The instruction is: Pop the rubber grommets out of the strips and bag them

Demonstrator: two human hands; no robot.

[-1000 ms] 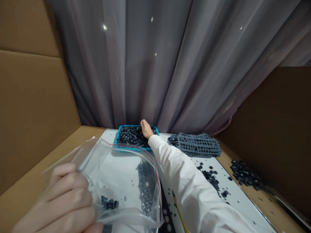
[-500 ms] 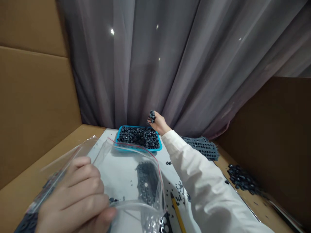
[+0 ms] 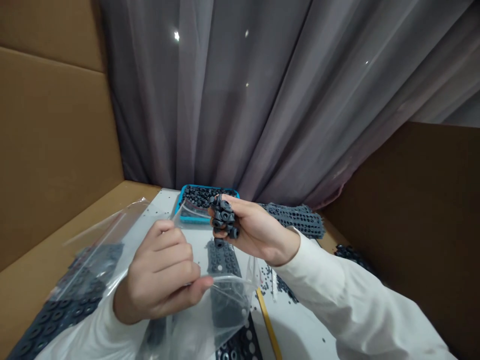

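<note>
My left hand [image 3: 165, 275] is closed on the edge of a clear zip bag [image 3: 195, 325], whose mouth gapes towards the right. Just above that mouth, my right hand [image 3: 258, 230] is closed round a handful of small black rubber parts [image 3: 224, 217], ring-shaped with holes in them. Behind my hands stands a blue tray [image 3: 180, 205] filled with more of the same black parts. Through the clear bag a dark perforated strip [image 3: 221, 260] shows on the white table [image 3: 311, 320].
Dark perforated sheets [image 3: 296, 220] lie at the back right. A bag with dark sheets [image 3: 75, 300] is at the left. A yellow stick [image 3: 268, 325] and small black bits are near the front. Cardboard walls [image 3: 52, 140] and a grey curtain [image 3: 225, 100] surround the table.
My right hand has come back from beyond the tray, carrying the black rubber parts to above the bag. My left hand has moved right and slightly up with the bag edge.
</note>
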